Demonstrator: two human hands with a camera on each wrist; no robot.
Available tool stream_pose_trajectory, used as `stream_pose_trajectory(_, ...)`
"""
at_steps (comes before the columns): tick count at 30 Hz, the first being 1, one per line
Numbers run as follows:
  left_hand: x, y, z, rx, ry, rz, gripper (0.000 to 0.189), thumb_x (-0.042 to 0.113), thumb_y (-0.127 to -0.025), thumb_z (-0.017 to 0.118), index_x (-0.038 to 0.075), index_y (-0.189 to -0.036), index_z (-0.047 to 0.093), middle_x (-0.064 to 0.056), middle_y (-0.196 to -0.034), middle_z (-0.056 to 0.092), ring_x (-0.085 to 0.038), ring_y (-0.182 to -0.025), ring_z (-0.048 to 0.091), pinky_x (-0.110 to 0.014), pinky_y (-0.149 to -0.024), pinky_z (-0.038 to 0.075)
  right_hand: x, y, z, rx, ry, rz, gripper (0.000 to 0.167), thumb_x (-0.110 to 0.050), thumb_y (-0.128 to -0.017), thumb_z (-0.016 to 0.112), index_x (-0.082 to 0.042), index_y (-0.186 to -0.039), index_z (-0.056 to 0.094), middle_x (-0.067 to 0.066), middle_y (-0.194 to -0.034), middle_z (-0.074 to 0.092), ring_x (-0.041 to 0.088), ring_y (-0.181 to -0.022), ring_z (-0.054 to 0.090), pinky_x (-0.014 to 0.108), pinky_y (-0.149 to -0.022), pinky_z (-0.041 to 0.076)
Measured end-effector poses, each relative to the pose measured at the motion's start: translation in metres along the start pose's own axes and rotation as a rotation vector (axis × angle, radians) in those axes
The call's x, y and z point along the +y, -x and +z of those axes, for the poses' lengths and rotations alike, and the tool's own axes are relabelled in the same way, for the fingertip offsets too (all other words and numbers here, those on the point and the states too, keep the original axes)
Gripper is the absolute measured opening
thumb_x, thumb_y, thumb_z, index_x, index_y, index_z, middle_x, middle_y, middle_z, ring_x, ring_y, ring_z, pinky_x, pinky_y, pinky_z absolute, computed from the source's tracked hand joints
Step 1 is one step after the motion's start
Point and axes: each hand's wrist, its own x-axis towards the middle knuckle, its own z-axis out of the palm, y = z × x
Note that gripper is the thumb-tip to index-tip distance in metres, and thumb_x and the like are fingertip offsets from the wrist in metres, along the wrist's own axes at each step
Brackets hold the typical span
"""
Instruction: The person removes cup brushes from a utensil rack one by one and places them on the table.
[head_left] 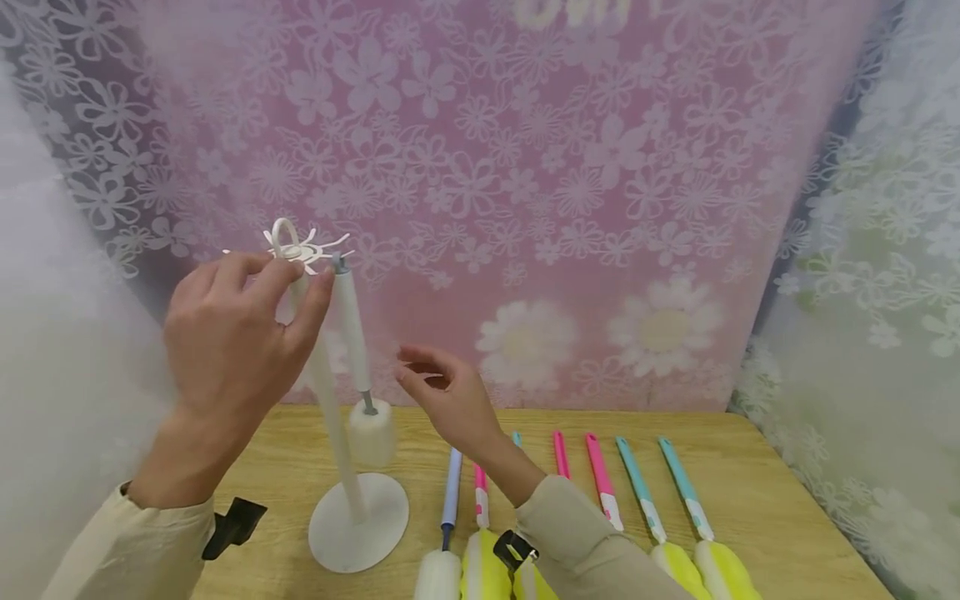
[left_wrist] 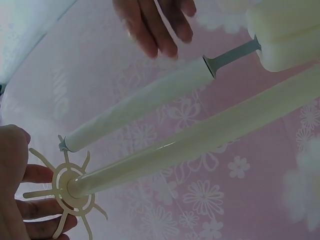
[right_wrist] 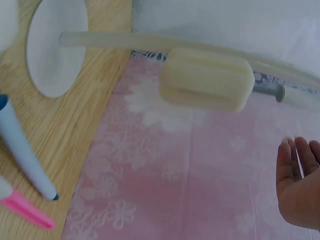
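A white stand (head_left: 330,417) with a round base carries a ring of hooks (head_left: 303,250) at its top. My left hand (head_left: 236,333) grips that hook ring, its fingers passing behind the hooks in the left wrist view. From one hook hangs a bottle brush (head_left: 351,329) with a white handle, a grey neck and a pale sponge head (right_wrist: 207,80). The brush hangs beside the pole. To the right of it, my right hand (head_left: 457,400) is in the air with loosely bent fingers, apart from the brush and holding nothing.
On the wooden table (head_left: 787,500) lie several brushes: one with a lavender-blue handle (head_left: 452,487), others with pink handles (head_left: 597,467) or teal handles (head_left: 678,475) and yellow-and-white heads. A pink flowered cloth (head_left: 480,208) hangs behind, and pale flowered sheets (head_left: 885,275) flank the table.
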Motion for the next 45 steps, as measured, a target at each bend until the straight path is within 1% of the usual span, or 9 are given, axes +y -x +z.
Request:
stream_pose_trajectory(4,0.002,-0.001,0.001,-0.026,-0.011,0.007,0.049,0.044,-0.094,0.049,0.002,-0.092,0.072,-0.019,-0.083,0.065,-0.042,-0.076,0.060,-0.052,-0.067,0.045,-0.003,-0.011,0.016,0.045,0.010,-0.007,0.039,-0.026,-0.090,0.067,-0.016,-0.127,0.061,-0.007,-0.121,0.062,0.010,-0.104,0.058,0.030,-0.088,0.048)
stream_pose_trajectory(9,0.007,-0.001,0.005,-0.009,0.025,-0.014,0.042,0.042,-0.092,0.055,0.004,-0.091,0.072,-0.019,-0.083,0.065,-0.042,-0.077,0.060,-0.053,-0.068,0.045,-0.004,-0.017,0.026,0.089,0.029,-0.021,0.038,-0.031,-0.087,0.069,-0.015,-0.121,0.063,-0.008,-0.115,0.063,0.008,-0.102,0.059,0.030,-0.087,0.049)
stream_pose_trajectory(15,0.009,-0.003,0.008,-0.020,-0.004,0.025,0.046,0.042,-0.095,0.050,0.002,-0.091,0.071,-0.019,-0.083,0.065,-0.040,-0.077,0.061,-0.051,-0.067,0.047,-0.004,-0.020,0.027,0.118,0.054,-0.012,0.030,-0.032,-0.088,0.069,-0.017,-0.114,0.067,-0.007,-0.104,0.066,0.010,-0.095,0.060,0.029,-0.085,0.049)
stream_pose_trajectory(20,0.010,-0.004,0.008,-0.012,-0.006,0.022,0.047,0.043,-0.095,0.049,0.001,-0.091,0.071,-0.020,-0.083,0.064,-0.040,-0.077,0.060,-0.050,-0.067,0.046,-0.007,-0.024,0.029,0.113,0.060,-0.017,0.031,-0.032,-0.088,0.069,-0.015,-0.113,0.067,-0.004,-0.101,0.066,0.011,-0.092,0.061,0.027,-0.083,0.049)
stream_pose_trajectory(28,0.010,-0.004,0.008,-0.016,-0.009,0.017,0.046,0.041,-0.096,0.049,0.001,-0.091,0.071,-0.020,-0.083,0.064,-0.040,-0.078,0.060,-0.050,-0.067,0.046,-0.009,-0.025,0.030,0.113,0.096,-0.039,0.029,-0.030,-0.088,0.069,-0.013,-0.111,0.067,-0.006,-0.096,0.066,0.008,-0.088,0.060,0.025,-0.080,0.049)
stream_pose_trajectory(34,0.008,-0.002,0.008,-0.026,-0.026,0.018,0.045,0.041,-0.096,0.049,0.001,-0.093,0.071,-0.020,-0.085,0.064,-0.040,-0.080,0.060,-0.051,-0.069,0.047,-0.007,-0.022,0.024,0.134,0.079,-0.039,0.029,-0.030,-0.087,0.070,-0.014,-0.110,0.069,-0.003,-0.096,0.067,0.014,-0.087,0.061,0.032,-0.080,0.050)
stream_pose_trajectory(37,0.007,-0.001,0.007,-0.021,-0.014,-0.007,0.042,0.040,-0.094,0.053,0.003,-0.094,0.071,-0.020,-0.086,0.064,-0.041,-0.082,0.060,-0.052,-0.071,0.046,-0.009,-0.020,0.016,0.141,0.062,-0.044,0.029,-0.030,-0.087,0.070,-0.014,-0.110,0.069,-0.002,-0.098,0.067,0.016,-0.086,0.061,0.034,-0.080,0.050)
stream_pose_trajectory(41,0.005,0.001,0.006,-0.016,-0.010,-0.021,0.040,0.040,-0.094,0.054,0.003,-0.094,0.072,-0.019,-0.086,0.064,-0.041,-0.083,0.060,-0.053,-0.073,0.045,-0.014,-0.017,-0.001,0.158,0.067,-0.102,0.027,-0.026,-0.087,0.070,-0.012,-0.111,0.068,-0.001,-0.098,0.067,0.017,-0.087,0.061,0.034,-0.079,0.050)
stream_pose_trajectory(45,0.001,0.000,0.003,-0.018,-0.032,-0.011,0.045,0.041,-0.095,0.049,0.002,-0.094,0.072,-0.019,-0.085,0.064,-0.041,-0.082,0.059,-0.052,-0.071,0.045,-0.018,-0.017,-0.023,0.203,0.093,-0.165,0.025,-0.022,-0.087,0.071,-0.009,-0.108,0.069,0.000,-0.096,0.067,0.015,-0.088,0.060,0.036,-0.079,0.050)
